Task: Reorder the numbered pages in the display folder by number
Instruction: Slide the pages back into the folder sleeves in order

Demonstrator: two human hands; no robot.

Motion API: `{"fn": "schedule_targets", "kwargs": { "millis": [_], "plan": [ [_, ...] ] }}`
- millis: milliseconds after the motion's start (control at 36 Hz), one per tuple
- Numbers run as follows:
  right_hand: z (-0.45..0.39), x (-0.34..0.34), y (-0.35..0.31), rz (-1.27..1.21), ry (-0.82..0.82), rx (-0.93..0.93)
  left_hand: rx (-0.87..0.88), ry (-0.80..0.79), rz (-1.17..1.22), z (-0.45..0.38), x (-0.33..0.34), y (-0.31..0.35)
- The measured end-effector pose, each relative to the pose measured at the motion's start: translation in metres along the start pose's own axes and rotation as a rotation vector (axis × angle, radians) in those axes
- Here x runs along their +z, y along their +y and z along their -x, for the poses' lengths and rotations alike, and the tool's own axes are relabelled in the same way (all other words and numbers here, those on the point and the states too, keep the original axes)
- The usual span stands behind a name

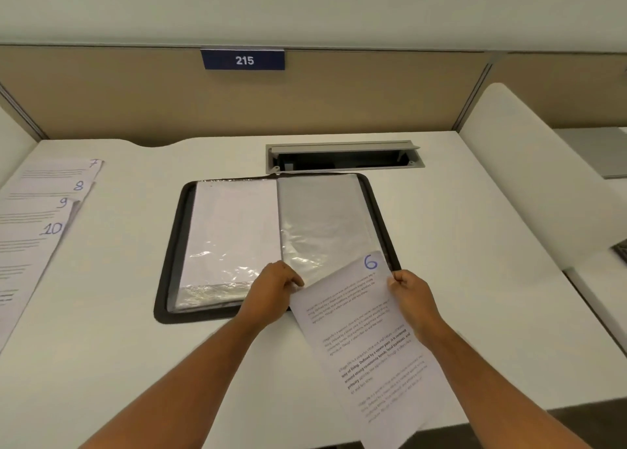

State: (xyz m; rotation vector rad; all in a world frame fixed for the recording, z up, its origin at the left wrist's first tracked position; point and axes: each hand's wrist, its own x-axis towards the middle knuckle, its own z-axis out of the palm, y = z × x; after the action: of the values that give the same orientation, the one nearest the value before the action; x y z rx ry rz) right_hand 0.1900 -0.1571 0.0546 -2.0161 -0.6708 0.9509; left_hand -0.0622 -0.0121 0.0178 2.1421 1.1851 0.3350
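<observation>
Head view, nearest first: I hold page 6 [366, 333] by its top corners, my left hand [271, 287] pinching the upper left corner and my right hand [409, 291] pinching the upper right edge just below the blue numeral. The sheet is tilted, its lower end hanging past the desk's near edge and its top overlapping the bottom of the display folder [274, 245].

The folder lies open and flat on the desk [475, 279]. Its right sleeve [322, 221] looks empty and glossy, while the left sleeve [230, 238] seems to hold a white sheet; I cannot tell its number.

My guess is that I am about to feed page 6 into the right sleeve. The risk is the tilt: a corner could catch on the plastic mouth and crease the paper, or the sheet could slip between the wrong pockets, since I cannot see where the opening is. With both hands on the paper, nothing steadies the folder, so it may slide.

Well apart at the left, the pages 7, 8, 9 and 10 [44, 211] lie fanned out. Beyond the folder sit an open cable tray [342, 156] and the partition's 215 label [243, 60].
</observation>
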Motion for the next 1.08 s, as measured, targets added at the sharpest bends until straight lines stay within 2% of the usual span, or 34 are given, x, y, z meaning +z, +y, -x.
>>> {"fn": "schedule_targets", "kwargs": {
  "millis": [111,194,361,667,1083],
  "plan": [
    [0.001,-0.012,0.010,0.027,-0.046,-0.009,0.075,-0.021,-0.006,-0.012,0.013,0.010],
    [0.002,-0.013,0.015,0.052,-0.070,-0.029,0.075,-0.088,-0.027,-0.018,0.019,0.021],
    [0.004,-0.006,0.021,0.169,-0.083,-0.117,0.051,-0.077,-0.063,-0.027,0.025,0.027],
    [0.014,0.014,0.015,0.328,-0.223,-0.146,-0.082,-0.013,0.206,-0.033,0.022,0.021],
    [0.021,0.028,-0.016,0.275,-0.275,-0.169,-0.014,-0.066,0.173,-0.034,0.021,0.017]
  ]
}}
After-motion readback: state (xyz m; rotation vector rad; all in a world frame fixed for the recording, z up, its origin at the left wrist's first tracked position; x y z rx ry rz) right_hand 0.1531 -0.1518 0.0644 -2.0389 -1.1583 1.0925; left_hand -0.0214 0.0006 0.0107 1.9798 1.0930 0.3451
